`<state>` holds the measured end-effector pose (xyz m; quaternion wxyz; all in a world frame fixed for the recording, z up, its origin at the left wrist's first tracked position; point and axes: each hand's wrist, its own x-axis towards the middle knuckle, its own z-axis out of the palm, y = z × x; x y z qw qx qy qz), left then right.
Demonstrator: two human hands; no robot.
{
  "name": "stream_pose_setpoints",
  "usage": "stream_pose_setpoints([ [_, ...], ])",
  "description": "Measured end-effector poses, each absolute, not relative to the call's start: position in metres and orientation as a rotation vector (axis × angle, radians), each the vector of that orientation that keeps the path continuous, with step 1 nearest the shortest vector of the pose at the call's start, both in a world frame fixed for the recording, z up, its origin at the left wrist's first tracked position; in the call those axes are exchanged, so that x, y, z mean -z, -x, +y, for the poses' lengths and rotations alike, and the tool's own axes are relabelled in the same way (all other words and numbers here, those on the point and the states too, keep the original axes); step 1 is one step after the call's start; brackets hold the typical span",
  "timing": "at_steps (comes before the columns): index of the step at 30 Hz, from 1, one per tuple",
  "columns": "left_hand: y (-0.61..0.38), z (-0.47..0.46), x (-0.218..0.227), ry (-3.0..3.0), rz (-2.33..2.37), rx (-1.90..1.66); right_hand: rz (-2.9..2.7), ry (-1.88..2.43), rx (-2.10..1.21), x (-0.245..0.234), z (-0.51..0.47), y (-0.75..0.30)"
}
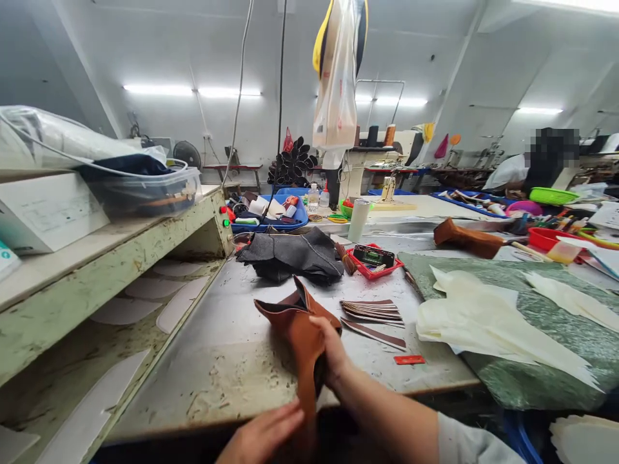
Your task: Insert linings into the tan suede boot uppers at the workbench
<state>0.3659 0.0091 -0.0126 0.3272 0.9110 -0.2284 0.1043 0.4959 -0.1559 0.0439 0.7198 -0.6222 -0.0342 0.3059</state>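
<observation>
As it looks light and supple, brown leather piece [294, 335] suits side-wall grip at bench [203, 361] front edge: right hand [333, 351] pinching it, left hand [264, 433] flat-fingered.

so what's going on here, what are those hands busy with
A person is handling a brown leather-like piece at the near edge of a worktable. The right hand grips its side. The left hand is held fairly flat, its fingers at the lower part; blur hides how firmly they touch. Beyond lies crumpled black material, and to the right are dark brown strips and a small red piece.
</observation>
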Motion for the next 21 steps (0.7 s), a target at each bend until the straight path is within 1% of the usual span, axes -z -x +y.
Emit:
stream_pose_setpoints([
  [1,-0.369,0.005,0.007,-2.400,-0.622,-0.341,-0.056,1.362,-0.712,-0.055,-0.164,-0.507],
  [2,-0.373,0.005,0.001,-2.428,-0.514,-0.457,-0.062,1.353,-0.731,-0.066,-0.174,-0.516],
  [4,-0.388,0.012,-0.013,-2.409,-0.114,-0.644,-0.150,1.307,-0.758,-0.081,-0.195,-0.530],
  [5,-0.396,0.016,-0.020,-2.352,0.028,-0.625,-0.231,1.277,-0.776,-0.086,-0.204,-0.534],
  [7,-0.411,0.022,-0.029,-2.198,0.049,-0.375,-0.421,1.342,-0.809,-0.086,-0.217,-0.537],
  [9,-0.419,0.018,-0.032,-2.003,-0.102,-0.038,-0.555,1.645,-0.793,-0.079,-0.225,-0.539],
  [10,-0.420,0.015,-0.031,-1.897,-0.135,0.068,-0.566,1.827,-0.754,-0.075,-0.229,-0.541],
  [12,-0.416,0.006,-0.025,-1.685,-0.053,0.131,-0.548,2.098,-0.645,-0.073,-0.238,-0.546],
  [15,-0.408,-0.001,-0.015,-1.446,0.170,0.078,-0.562,2.210,-0.422,-0.086,-0.244,-0.551],
  [17,-0.407,-0.003,-0.012,-1.377,0.193,0.090,-0.889,2.241,-0.291,-0.100,-0.234,-0.547],
  [21,-0.403,-0.006,-0.012,-1.426,0.251,0.048,-2.025,2.145,-0.198,-0.109,-0.187,-0.533],
])
